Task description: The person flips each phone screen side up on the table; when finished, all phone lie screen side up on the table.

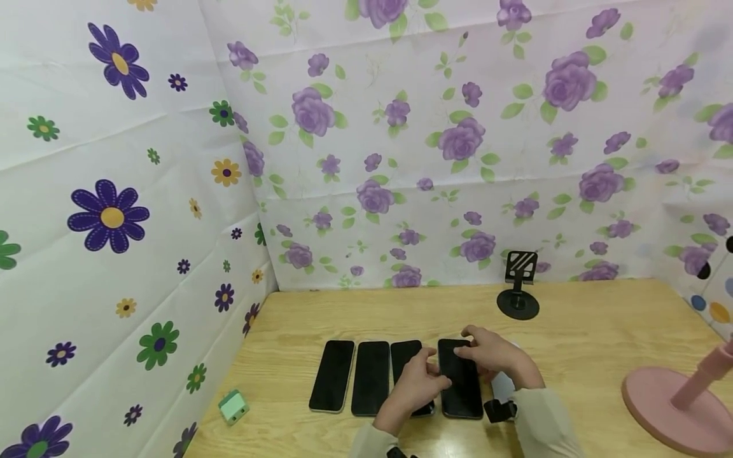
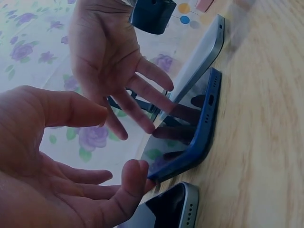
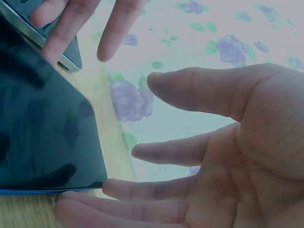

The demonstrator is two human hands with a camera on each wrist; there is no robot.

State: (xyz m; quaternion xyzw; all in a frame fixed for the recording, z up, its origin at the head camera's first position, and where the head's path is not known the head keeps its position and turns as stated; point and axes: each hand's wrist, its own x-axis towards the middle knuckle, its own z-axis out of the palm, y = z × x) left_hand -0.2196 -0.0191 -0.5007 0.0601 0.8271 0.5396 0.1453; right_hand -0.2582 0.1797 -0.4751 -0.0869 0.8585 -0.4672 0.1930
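Note:
Several smartphones with dark screens lie in a row on the wooden table. Both hands are at the rightmost dark one, a blue-edged phone, lying screen up. My left hand hovers partly over the neighbouring phone, its fingertips at the blue-edged phone's left side. At that phone's top right, my right hand has its fingers extended, and in the right wrist view the fingertips meet the corner of the phone. Beside the right wrist, a pale phone is partly hidden by the hand and sleeve.
Two more dark phones, one outer and one inner, lie to the left. A small green block sits near the left edge. A black phone stand is at the back, and a pink round base at right. Floral sheets enclose the table.

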